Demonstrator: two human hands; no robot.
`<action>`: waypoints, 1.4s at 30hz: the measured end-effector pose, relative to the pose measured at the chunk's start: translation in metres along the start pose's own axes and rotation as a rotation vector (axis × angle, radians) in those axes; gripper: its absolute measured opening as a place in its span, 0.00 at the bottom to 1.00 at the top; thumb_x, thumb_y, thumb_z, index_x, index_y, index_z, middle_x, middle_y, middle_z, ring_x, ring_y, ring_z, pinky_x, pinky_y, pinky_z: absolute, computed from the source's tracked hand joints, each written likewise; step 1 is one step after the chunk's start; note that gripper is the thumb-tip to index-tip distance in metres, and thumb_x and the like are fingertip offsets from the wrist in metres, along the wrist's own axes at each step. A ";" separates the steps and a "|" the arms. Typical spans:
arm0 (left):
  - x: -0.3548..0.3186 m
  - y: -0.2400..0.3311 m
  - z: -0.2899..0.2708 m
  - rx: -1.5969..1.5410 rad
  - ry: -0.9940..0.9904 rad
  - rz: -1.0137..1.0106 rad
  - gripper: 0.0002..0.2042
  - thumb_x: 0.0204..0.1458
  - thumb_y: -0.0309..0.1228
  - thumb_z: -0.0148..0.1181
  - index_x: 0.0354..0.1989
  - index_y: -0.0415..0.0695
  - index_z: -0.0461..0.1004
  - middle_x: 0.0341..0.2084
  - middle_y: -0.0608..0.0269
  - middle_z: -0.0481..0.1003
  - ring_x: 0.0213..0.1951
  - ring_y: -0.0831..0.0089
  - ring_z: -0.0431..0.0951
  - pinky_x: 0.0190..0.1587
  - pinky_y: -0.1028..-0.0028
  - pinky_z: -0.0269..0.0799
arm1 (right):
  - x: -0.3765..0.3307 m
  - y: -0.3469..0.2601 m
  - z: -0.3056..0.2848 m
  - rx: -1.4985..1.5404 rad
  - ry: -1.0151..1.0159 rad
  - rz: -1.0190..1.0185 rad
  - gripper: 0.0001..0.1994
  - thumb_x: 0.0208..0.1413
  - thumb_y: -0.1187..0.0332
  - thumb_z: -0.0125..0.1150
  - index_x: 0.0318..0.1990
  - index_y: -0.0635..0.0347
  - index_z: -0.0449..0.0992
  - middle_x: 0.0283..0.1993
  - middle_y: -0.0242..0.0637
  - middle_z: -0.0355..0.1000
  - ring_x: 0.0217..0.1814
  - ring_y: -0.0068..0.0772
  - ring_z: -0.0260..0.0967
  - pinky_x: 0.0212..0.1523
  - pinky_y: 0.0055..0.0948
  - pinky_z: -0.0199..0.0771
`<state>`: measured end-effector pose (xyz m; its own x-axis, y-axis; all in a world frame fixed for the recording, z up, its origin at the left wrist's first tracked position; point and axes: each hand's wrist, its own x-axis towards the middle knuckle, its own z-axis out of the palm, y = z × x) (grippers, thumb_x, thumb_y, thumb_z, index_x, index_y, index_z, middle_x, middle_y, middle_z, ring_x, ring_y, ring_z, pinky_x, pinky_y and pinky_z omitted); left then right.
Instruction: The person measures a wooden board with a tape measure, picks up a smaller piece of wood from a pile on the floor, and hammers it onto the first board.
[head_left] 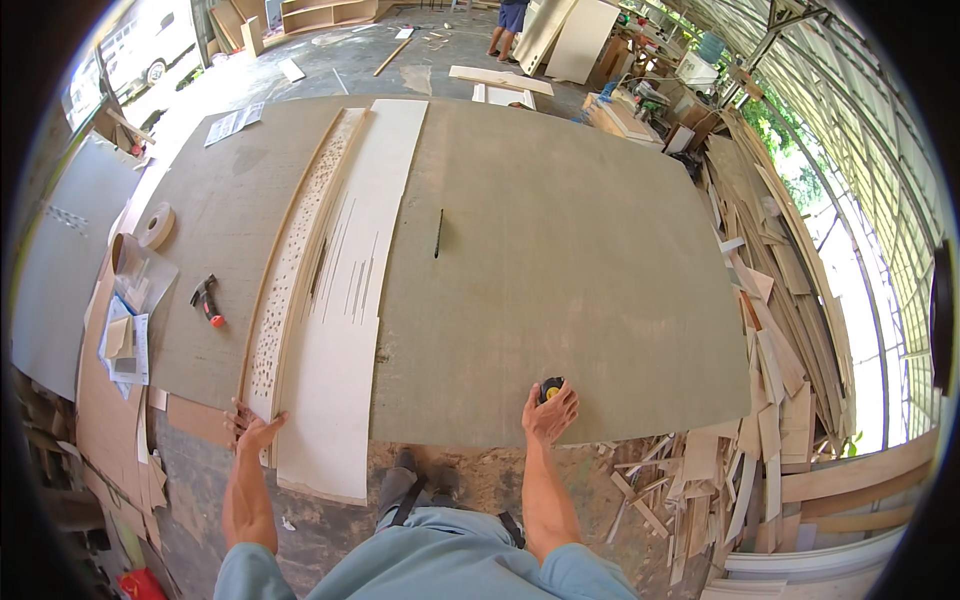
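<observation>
My left hand [256,428] spans the near end of a long narrow panel [283,270] with pale wooden edge strips and a brown-speckled face. Its thumb is at the panel's right edge, the fingers at the left one. A black and yellow tape measure [551,389] is in my right hand [552,415], fingers curled round it, close to the front edge of the large grey-brown worktable [580,250]. White boards [345,370] lie right beside the speckled panel, with several thin dark lines or slits on the farther part. One overhangs the front edge.
A hammer [207,301] and a tape roll [155,225] lie on the left, a dark pencil-like stick [438,234] mid-table. Paper sheets [234,123] rest at the far left. Wood offcuts [770,370] pile up along the right side. Another person [507,25] stands at the back.
</observation>
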<state>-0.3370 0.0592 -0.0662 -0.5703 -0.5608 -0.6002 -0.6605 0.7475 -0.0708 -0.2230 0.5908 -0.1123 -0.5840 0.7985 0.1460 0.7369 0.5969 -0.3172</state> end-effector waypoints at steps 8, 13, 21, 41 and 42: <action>0.014 -0.007 0.007 -0.033 -0.019 0.017 0.72 0.31 0.70 0.64 0.65 0.51 0.08 0.67 0.40 0.15 0.70 0.44 0.18 0.62 0.31 0.28 | 0.000 0.001 0.004 -0.001 0.040 -0.028 0.30 0.56 0.51 0.57 0.59 0.61 0.58 0.55 0.48 0.60 0.58 0.48 0.57 0.56 0.46 0.58; 0.012 -0.005 0.008 -0.020 0.016 0.001 0.70 0.33 0.69 0.64 0.66 0.54 0.10 0.69 0.42 0.17 0.70 0.44 0.21 0.63 0.32 0.32 | 0.000 -0.001 0.001 0.003 0.008 -0.004 0.31 0.56 0.51 0.57 0.60 0.62 0.58 0.56 0.48 0.60 0.60 0.49 0.57 0.58 0.47 0.57; 0.005 -0.001 0.003 -0.016 0.011 -0.002 0.70 0.32 0.70 0.64 0.67 0.54 0.11 0.69 0.44 0.17 0.70 0.45 0.22 0.63 0.33 0.32 | -0.001 -0.001 0.001 0.009 0.037 -0.017 0.31 0.55 0.52 0.58 0.59 0.61 0.59 0.55 0.48 0.61 0.59 0.50 0.57 0.57 0.47 0.58; 0.017 -0.009 0.009 -0.050 0.011 0.039 0.72 0.30 0.71 0.64 0.67 0.51 0.11 0.67 0.38 0.15 0.69 0.43 0.17 0.61 0.30 0.28 | 0.001 0.003 0.006 0.000 0.059 -0.027 0.31 0.54 0.51 0.58 0.58 0.61 0.59 0.54 0.48 0.61 0.57 0.49 0.58 0.54 0.46 0.58; 0.018 -0.009 0.010 -0.050 0.012 0.038 0.72 0.30 0.71 0.64 0.67 0.51 0.11 0.67 0.38 0.16 0.69 0.43 0.17 0.60 0.30 0.28 | 0.001 0.002 0.006 0.002 0.058 -0.027 0.31 0.55 0.51 0.58 0.58 0.61 0.59 0.54 0.48 0.61 0.57 0.49 0.58 0.54 0.46 0.58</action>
<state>-0.3366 0.0460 -0.0838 -0.6007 -0.5370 -0.5922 -0.6621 0.7494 -0.0079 -0.2235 0.5923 -0.1184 -0.5834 0.7850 0.2083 0.7200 0.6185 -0.3146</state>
